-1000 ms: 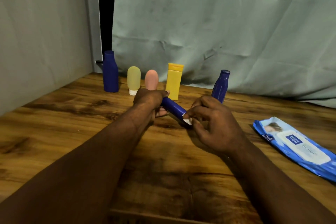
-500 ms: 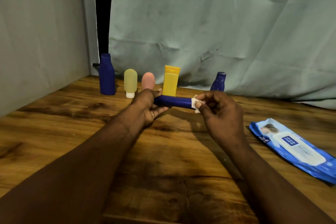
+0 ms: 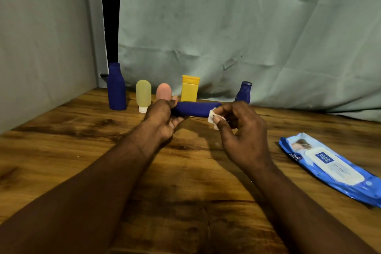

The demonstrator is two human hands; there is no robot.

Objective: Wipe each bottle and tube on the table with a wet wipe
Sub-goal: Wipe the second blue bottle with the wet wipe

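The dark blue tube [image 3: 194, 109] lies level in the air above the wooden table [image 3: 61, 142], held crosswise in front of me between my two hands. My left hand [image 3: 162, 118] has its fingers curled around the tube's left end, thumb on top. My right hand [image 3: 240, 128] is closed in a pinch on a small folded white wet wipe [image 3: 213, 117], thumb and fingertips pressing it against the tube's right end; the rest of that hand's fingers curl loosely behind.

Along the back of the table, in front of the pale green cloth backdrop [image 3: 247, 27], I see a row of upright containers. At the far left stands a tall dark blue bottle [image 3: 116, 87]. Just right of it is a yellow-green squeeze tube [image 3: 143, 97] standing on its white cap, then a pink squeeze tube [image 3: 164, 91], its lower part hidden behind my left hand. A yellow flat bottle [image 3: 190, 88] stands next, partly behind the held tube. Further right, a small dark blue bottle [image 3: 243, 93] shows above my right hand, its base hidden.

Well off to the right, a blue pack of wet wipes [image 3: 329, 168] lies flat on the table, label facing up, lid closed.
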